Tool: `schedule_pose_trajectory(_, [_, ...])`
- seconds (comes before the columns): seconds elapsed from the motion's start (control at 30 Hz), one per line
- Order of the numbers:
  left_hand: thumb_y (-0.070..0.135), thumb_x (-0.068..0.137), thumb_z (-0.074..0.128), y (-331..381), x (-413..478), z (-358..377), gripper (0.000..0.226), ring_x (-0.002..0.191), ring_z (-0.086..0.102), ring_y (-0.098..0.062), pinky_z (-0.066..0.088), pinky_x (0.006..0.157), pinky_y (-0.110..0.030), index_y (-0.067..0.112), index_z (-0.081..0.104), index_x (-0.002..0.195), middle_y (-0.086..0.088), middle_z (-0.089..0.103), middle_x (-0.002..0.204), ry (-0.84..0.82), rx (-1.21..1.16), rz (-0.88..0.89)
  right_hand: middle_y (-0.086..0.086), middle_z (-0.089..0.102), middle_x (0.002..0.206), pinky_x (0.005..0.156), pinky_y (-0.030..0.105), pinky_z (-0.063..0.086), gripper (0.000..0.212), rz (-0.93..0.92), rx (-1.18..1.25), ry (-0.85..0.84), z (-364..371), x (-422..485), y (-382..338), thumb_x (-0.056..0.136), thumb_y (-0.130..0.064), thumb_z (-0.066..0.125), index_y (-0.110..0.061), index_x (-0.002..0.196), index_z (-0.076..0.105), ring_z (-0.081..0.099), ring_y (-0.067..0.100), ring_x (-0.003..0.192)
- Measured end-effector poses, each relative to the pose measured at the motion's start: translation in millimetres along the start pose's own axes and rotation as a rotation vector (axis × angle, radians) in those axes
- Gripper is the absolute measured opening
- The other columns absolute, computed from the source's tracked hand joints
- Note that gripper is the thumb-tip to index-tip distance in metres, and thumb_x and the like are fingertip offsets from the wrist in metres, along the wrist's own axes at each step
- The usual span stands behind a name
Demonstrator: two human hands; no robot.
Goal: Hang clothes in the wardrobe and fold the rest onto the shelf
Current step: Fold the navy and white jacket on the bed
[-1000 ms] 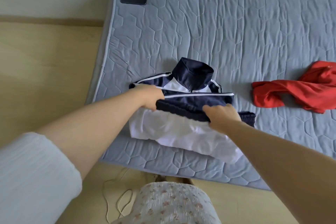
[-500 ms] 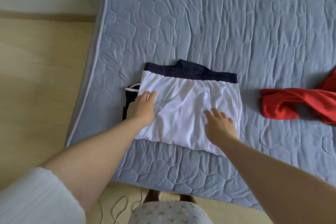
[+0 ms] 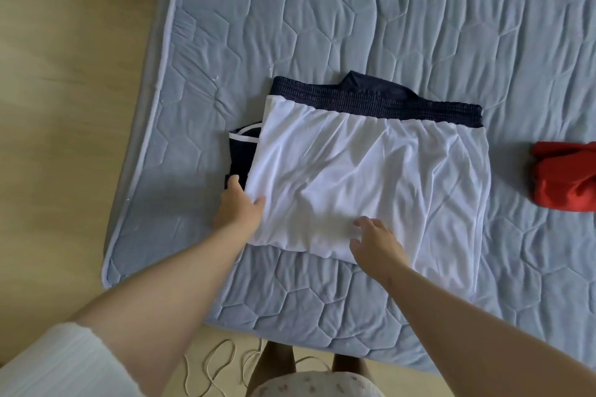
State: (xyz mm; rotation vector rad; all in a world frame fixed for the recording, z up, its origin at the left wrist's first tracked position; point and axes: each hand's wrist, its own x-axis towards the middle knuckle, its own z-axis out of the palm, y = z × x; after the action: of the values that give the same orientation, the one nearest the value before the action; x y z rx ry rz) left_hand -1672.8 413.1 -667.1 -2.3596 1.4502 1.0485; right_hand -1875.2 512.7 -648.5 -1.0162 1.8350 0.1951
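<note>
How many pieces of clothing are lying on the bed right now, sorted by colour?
Navy-and-white folded garment: 1
Red garment, partly cut off at the right edge of the view: 1
Total on the bed: 2

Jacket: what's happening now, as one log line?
folded jacket on mattress | left hand at its left edge, thumb on top | right hand resting on it | red garment at right
</note>
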Motion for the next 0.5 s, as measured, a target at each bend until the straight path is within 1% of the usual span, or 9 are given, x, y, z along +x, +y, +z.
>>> schedule_pose_trajectory(0.03, [0.025, 0.091, 0.054, -2.5, 7.9, 0.7, 0.023, 0.099, 0.054, -0.031, 0.043, 0.074, -0.034, 0.013, 0.051, 0.11, -0.008, 0.056, 0.102, -0.041, -0.035, 0.001, 0.004, 0.039, 0.14, 0.093, 0.034, 0.036, 0.043, 0.001, 0.023, 0.003, 3.7, 3.4, -3.5, 0.091, -0.016, 0.041, -0.018, 0.135, 0.041, 0.04, 0.025, 0.123])
schedule_pose_trajectory(0.07, [0.024, 0.092, 0.051, -3.6, 13.8, -2.0, 0.012, 0.086, 0.053, -0.03, 0.039, 0.063, -0.031, 0.012, 0.051, 0.087, -0.007, 0.054, 0.086, -0.047, -0.065, 0.022, 0.004, 0.039, 0.14, 0.093, 0.034, 0.037, 0.043, 0.002, 0.043, 0.006, 6.5, 6.2, -6.7, 0.091, -0.016, 0.041, -0.018, 0.134, 0.041, 0.04, 0.026, 0.122])
schedule_pose_trajectory(0.1, [0.022, 0.092, 0.048, -7.0, 20.7, -5.9, 0.022, 0.079, 0.051, -0.028, 0.034, 0.059, -0.03, 0.012, 0.045, 0.073, -0.008, 0.051, 0.079, -0.012, -0.097, 0.032, 0.005, 0.039, 0.14, 0.094, 0.034, 0.039, 0.043, 0.005, 0.059, 0.009, 8.6, 7.9, -9.5, 0.091, -0.016, 0.041, -0.018, 0.134, 0.041, 0.041, 0.026, 0.122])
schedule_pose_trajectory(0.17, [0.021, 0.093, 0.047, -18.1, 30.6, -18.9, 0.028, 0.076, 0.048, -0.029, 0.032, 0.061, -0.031, 0.012, 0.042, 0.067, -0.016, 0.054, 0.082, 0.065, -0.133, 0.015, 0.005, 0.038, 0.141, 0.096, 0.037, 0.041, 0.043, 0.024, 0.075, 0.017, 10.7, 8.8, -13.0, 0.091, -0.016, 0.041, -0.017, 0.134, 0.041, 0.042, 0.027, 0.121])
schedule_pose_trajectory(0.23, [0.021, 0.092, 0.049, -25.1, 34.2, -26.4, 0.019, 0.079, 0.051, -0.032, 0.036, 0.064, -0.032, 0.011, 0.051, 0.075, -0.018, 0.058, 0.09, 0.051, -0.145, -0.013, 0.005, 0.038, 0.141, 0.095, 0.038, 0.043, 0.042, 0.04, 0.082, 0.023, 11.6, 8.7, -14.1, 0.092, -0.016, 0.041, -0.017, 0.134, 0.041, 0.044, 0.026, 0.119])
schedule_pose_trajectory(0.27, [0.021, 0.091, 0.053, -25.9, 34.2, -27.4, 0.012, 0.088, 0.054, -0.033, 0.04, 0.07, -0.033, 0.01, 0.056, 0.089, -0.015, 0.058, 0.097, 0.006, -0.174, -0.025, 0.005, 0.039, 0.14, 0.095, 0.039, 0.043, 0.042, 0.052, 0.096, 0.025, 11.9, 8.5, -14.3, 0.092, -0.015, 0.041, -0.016, 0.133, 0.042, 0.045, 0.026, 0.118])
schedule_pose_trajectory(0.37, [0.028, 0.083, 0.066, -15.0, 37.8, -24.0, 0.052, 0.113, 0.052, -0.032, 0.044, 0.094, -0.038, 0.006, 0.047, 0.127, -0.013, 0.052, 0.125, -0.026, -0.243, -0.018, 0.006, 0.041, 0.136, 0.094, 0.042, 0.045, 0.039, 0.094, 0.161, 0.033, 13.9, 8.5, -14.6, 0.091, -0.015, 0.041, -0.015, 0.13, 0.044, 0.049, 0.027, 0.112])
schedule_pose_trajectory(0.43, [0.035, 0.08, 0.067, -1.7, 46.1, -21.6, 0.065, 0.119, 0.048, -0.031, 0.042, 0.099, -0.045, 0.009, 0.043, 0.134, -0.012, 0.048, 0.134, 0.002, -0.2, 0.048, 0.005, 0.041, 0.134, 0.093, 0.043, 0.046, 0.038, 0.109, 0.186, 0.038, 16.6, 9.6, -14.3, 0.091, -0.014, 0.041, -0.016, 0.128, 0.046, 0.051, 0.027, 0.109])
schedule_pose_trajectory(0.5, [0.04, 0.08, 0.064, 16.0, 57.1, -19.3, 0.062, 0.119, 0.049, -0.031, 0.042, 0.098, -0.047, 0.014, 0.044, 0.133, -0.01, 0.049, 0.133, -0.009, -0.205, 0.081, 0.006, 0.043, 0.132, 0.092, 0.041, 0.045, 0.037, 0.113, 0.207, 0.082, 16.2, 13.4, -13.3, 0.091, -0.014, 0.042, -0.015, 0.127, 0.047, 0.051, 0.028, 0.109])
